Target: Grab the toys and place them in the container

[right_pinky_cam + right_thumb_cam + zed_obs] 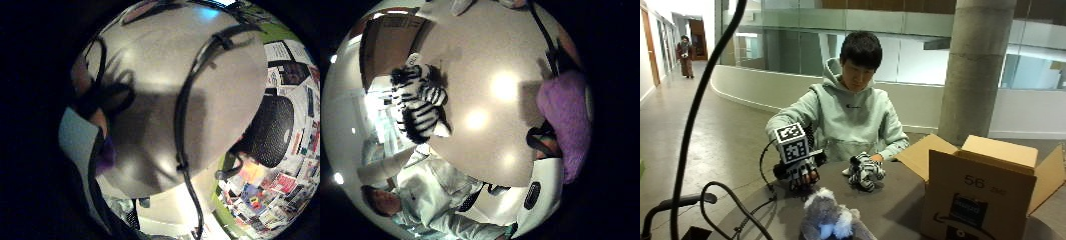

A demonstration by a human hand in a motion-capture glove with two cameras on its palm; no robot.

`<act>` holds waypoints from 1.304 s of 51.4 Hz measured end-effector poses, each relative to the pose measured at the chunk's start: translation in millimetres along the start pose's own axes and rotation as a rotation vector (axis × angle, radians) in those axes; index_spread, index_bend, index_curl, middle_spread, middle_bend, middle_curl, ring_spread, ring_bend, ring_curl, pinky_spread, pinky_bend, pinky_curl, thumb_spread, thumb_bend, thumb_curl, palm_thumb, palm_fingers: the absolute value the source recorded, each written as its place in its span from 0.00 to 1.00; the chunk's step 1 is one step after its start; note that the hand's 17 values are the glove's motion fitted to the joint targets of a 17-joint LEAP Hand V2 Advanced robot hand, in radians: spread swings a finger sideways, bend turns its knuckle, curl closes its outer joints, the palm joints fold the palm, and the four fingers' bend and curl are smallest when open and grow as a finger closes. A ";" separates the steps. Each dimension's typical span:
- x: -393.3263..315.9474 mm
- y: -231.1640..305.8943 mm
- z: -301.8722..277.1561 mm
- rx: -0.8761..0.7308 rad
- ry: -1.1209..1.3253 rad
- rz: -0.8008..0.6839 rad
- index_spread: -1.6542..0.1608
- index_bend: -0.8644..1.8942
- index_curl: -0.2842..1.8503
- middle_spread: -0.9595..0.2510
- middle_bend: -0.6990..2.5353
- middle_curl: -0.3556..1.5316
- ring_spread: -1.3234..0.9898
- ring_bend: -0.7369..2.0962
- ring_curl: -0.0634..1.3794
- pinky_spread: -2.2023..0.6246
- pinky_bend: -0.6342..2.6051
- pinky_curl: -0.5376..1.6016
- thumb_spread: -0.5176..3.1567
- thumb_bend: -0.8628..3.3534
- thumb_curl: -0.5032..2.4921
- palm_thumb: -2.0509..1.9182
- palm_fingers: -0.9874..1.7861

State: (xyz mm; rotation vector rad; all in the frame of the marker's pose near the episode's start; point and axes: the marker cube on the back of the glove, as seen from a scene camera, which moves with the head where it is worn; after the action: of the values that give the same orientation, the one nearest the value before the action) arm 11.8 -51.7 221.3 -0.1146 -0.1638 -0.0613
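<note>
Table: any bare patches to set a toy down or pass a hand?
Bare patch between the zebra toy and the cardboard box, and another between the gloved right hand and the zebra. The near edge is crowded: the purple plush sits there, with cables beside it at the table corner.

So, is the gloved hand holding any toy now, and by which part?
It cannot be told. A purple plush toy lies close to the gloved right hand, but no view shows a grip on it.
</note>
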 end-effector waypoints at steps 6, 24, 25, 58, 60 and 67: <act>-21.6 -3.8 -23.8 0.004 -0.049 -0.059 0.75 0.48 0.26 0.61 0.39 0.36 0.42 0.62 0.38 0.64 0.50 0.42 0.43 0.27 0.37 0.72 0.71; -181.1 -18.1 -217.0 0.185 0.005 -0.245 0.73 0.62 0.39 0.53 0.48 0.47 0.38 0.66 0.48 0.63 0.52 0.46 0.34 0.28 0.45 0.73 0.67; -191.9 -21.2 -225.2 0.199 0.009 -0.248 0.73 0.62 0.39 0.52 0.49 0.48 0.38 0.67 0.49 0.63 0.52 0.47 0.33 0.28 0.45 0.72 0.66; -393.5 -203.0 -240.7 0.274 -0.065 -0.315 0.76 0.55 0.57 0.53 0.46 0.61 0.39 0.70 0.58 0.64 0.63 0.52 0.28 0.29 0.53 0.68 0.36; -395.1 -208.6 -234.2 0.245 -0.053 -0.319 0.76 0.51 0.54 0.59 0.41 0.58 0.42 0.63 0.55 0.67 0.62 0.52 0.33 0.28 0.51 0.65 0.19; -397.5 -209.1 -230.1 0.233 -0.041 -0.341 0.75 0.39 0.44 0.73 0.29 0.49 0.51 0.41 0.41 0.75 0.55 0.47 0.39 0.22 0.44 0.57 0.13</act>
State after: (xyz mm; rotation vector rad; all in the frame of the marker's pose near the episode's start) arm -357.7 -266.0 -47.6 0.1456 -0.2291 -0.3783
